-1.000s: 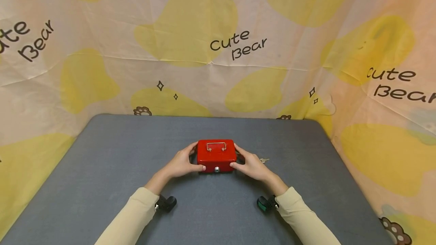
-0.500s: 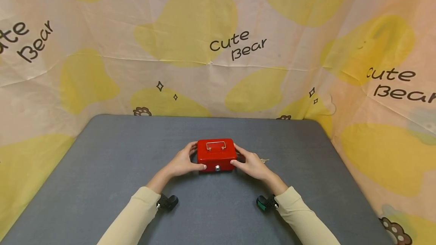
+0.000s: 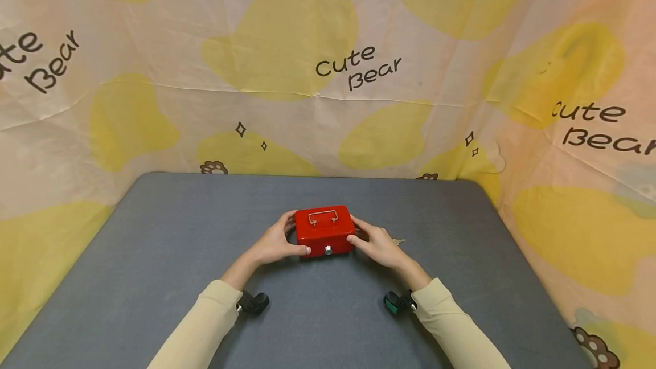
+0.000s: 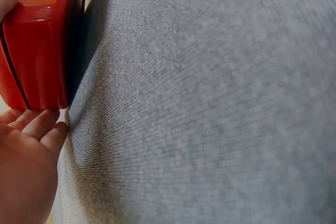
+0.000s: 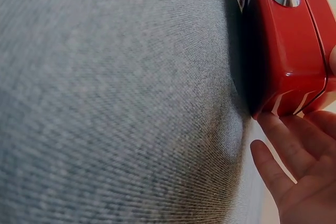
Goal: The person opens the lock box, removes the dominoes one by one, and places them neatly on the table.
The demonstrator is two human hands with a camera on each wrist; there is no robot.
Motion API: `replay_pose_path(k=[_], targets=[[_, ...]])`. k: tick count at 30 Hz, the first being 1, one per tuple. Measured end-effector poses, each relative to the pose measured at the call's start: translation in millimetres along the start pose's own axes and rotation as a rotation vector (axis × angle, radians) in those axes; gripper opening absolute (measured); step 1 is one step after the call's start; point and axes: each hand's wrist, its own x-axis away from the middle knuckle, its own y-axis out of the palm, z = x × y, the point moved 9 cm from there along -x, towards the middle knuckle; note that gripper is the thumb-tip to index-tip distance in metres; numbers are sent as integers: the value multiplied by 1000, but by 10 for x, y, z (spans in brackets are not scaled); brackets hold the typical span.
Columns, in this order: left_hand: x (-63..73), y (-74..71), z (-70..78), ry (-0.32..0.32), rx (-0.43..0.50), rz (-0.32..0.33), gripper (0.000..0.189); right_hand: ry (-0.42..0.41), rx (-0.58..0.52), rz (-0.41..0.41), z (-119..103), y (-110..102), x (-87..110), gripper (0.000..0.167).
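1. Printed cloth backdrop (image 3: 318, 39) with yellow blotches and "Cute Bear" lettering fills the upper frame; below it spreads the grey bench (image 3: 318, 323).
2. Just left of centre, the left hand (image 3: 273, 245) grasps one end of the red cash box (image 3: 324, 235), thumb on the front, fingers toward the side.
3. Mid-frame, the box sits slightly askew, with its lid closed and a wire handle (image 3: 323, 213) on top. Dark gaps below it in both wrist views suggest it is at least partly raised; whether an edge touches the bench, I cannot tell.
4. Its front lock (image 3: 328, 250) has no key in it, and the lid has not been lifted.
5. Right of centre, the right hand (image 3: 379, 246) grasps the opposite end, so a two-handed hold is achieved; letting go is not yet done.
6. Farther right, the small keys (image 3: 398, 241) lie untouched, partly hidden by that hand.
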Motion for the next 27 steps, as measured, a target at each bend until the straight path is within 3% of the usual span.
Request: replay_pose_path(k=[12,20,27], targets=[[41,37,7,-17,-5,-30,114,24,-17,37,-13,-56,-61,52],[56,-10,-26,-60,-83,11,114,18,-25,29,2,-46,-123,51],[48,-26,-76,-70,-70,12,117,-8,-39,8,1,-15,-174,50]])
